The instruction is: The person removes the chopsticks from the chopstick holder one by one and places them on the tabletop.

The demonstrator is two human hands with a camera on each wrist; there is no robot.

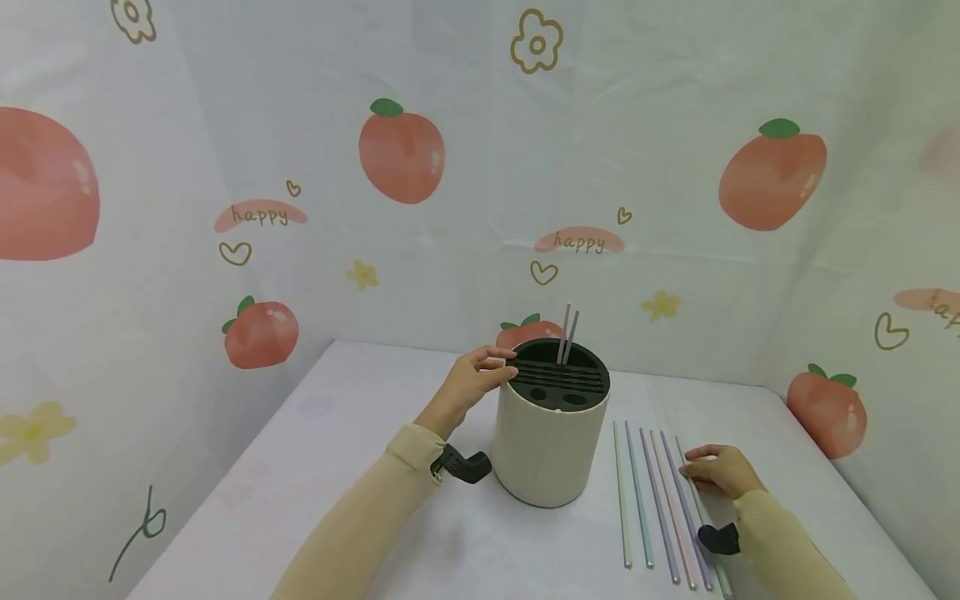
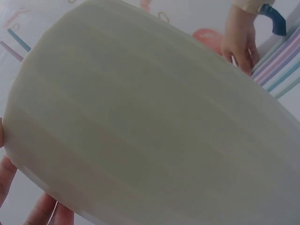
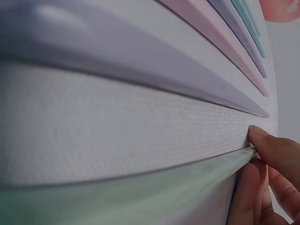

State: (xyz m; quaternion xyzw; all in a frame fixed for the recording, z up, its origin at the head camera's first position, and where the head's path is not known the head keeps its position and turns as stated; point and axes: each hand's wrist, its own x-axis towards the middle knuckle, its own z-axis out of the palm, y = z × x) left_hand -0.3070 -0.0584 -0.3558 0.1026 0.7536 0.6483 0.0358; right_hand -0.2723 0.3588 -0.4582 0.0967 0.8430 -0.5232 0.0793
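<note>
Currently, the right hand (image 1: 722,472) pinches the outermost green rod (image 3: 140,194) near its far end, thumb and fingers closed together on it. The rod lies at the right edge of a row on the white table (image 1: 390,400); whether its gripped end is raised cannot be determined. Gripping at one end leaves most of the length free.

The left hand (image 1: 472,382) touches the rim of the pale holder (image 1: 551,450), presumably to steady it. Its thumb and fingers are spaced apart; whether they clamp the rim cannot be told.

Beside the held rod, from the holder outward, lie a second green rod (image 1: 622,492), a blue rod (image 1: 637,492), a purple rod (image 1: 657,500), a pink rod (image 1: 670,500) and another purple rod (image 1: 682,500). Gaps between them probably allow single pick-up. A pink stick (image 1: 564,333) and a blue-grey stick (image 1: 573,333) lean in the rear compartment of the black insert (image 1: 558,377), which supports them near upright.

The held rod is slim, straight and pale green, with a smooth, lightly glossy surface showing lighter patches. Its near portion appears blurred in the right wrist view.
</note>
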